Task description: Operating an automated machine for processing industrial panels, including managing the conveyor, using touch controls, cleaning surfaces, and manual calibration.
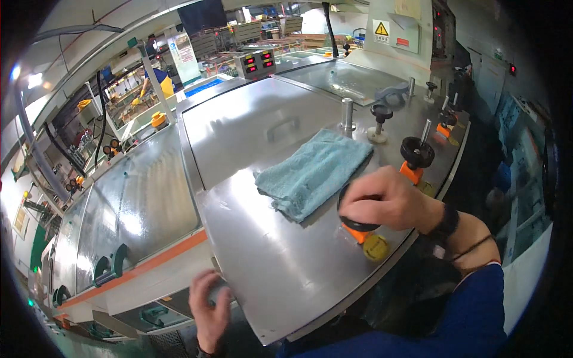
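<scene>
My right hand [385, 200] is closed round a black handwheel [362, 226], which it mostly covers. Below the wheel show an orange valve body [356, 234] and a round yellow tag [375, 247]. A folded light-blue cloth [316, 172] lies on the stainless-steel machine top [268, 268], just left of that hand. Off the left edge of the steel top hangs my left hand [209, 309], its fingers bent but apart, with nothing in it.
Further back along the right edge stand more black handwheels [417, 153] and upright steel posts [347, 113]. A lid with a handle [283, 127] lies beyond the cloth. A display box [255, 62] with red digits stands behind it. Glass-like covers [140, 203] with green handles [119, 259] are at left.
</scene>
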Motion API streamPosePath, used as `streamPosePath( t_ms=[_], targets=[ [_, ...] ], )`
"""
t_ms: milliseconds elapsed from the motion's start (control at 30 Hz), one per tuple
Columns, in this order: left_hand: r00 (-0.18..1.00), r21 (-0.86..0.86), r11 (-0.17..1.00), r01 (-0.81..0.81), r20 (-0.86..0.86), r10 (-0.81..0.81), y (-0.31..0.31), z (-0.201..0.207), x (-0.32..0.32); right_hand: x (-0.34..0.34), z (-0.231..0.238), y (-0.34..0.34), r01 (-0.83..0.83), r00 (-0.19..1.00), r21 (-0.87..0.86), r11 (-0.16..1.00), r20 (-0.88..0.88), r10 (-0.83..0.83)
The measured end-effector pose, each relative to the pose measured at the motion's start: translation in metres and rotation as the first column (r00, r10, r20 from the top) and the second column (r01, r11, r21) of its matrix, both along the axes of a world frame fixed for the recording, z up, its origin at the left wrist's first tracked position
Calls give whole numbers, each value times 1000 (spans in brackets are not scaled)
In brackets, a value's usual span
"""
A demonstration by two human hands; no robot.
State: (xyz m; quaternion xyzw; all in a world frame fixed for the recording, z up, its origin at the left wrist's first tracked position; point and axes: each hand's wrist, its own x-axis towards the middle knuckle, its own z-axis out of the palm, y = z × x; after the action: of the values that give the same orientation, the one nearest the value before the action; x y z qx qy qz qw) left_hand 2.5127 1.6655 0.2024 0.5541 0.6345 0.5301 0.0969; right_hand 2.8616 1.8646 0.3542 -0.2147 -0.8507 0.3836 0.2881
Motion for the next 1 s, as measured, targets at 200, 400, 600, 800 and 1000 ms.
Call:
streamPosePath(
  t_ms=[200, 400, 600, 800, 1000],
  targets=[
    [917, -127, 959, 252, -284, -279, 2, 42, 87, -5, -8, 69, 167, 983, 92, 982, -86, -159],
    [830, -255, 941, 222, -457, -320, -4, 50, 105, -20, -8, 21, -184, 975, 1, 983, -128, 183],
    [778, -250, 935, 251, -523, -349, 0, 45, 100, 27, -12, 63, -9, 991, 164, 986, -130, 30],
    [772, -258, 924, 283, -510, -379, 1, 45, 95, -34, -5, 41, -66, 992, 39, 997, -101, 70],
    [761, -267, 917, 297, -514, -396, 3, 45, 93, -41, -4, 31, -2, 993, -66, 998, -122, -6]
  ],
)
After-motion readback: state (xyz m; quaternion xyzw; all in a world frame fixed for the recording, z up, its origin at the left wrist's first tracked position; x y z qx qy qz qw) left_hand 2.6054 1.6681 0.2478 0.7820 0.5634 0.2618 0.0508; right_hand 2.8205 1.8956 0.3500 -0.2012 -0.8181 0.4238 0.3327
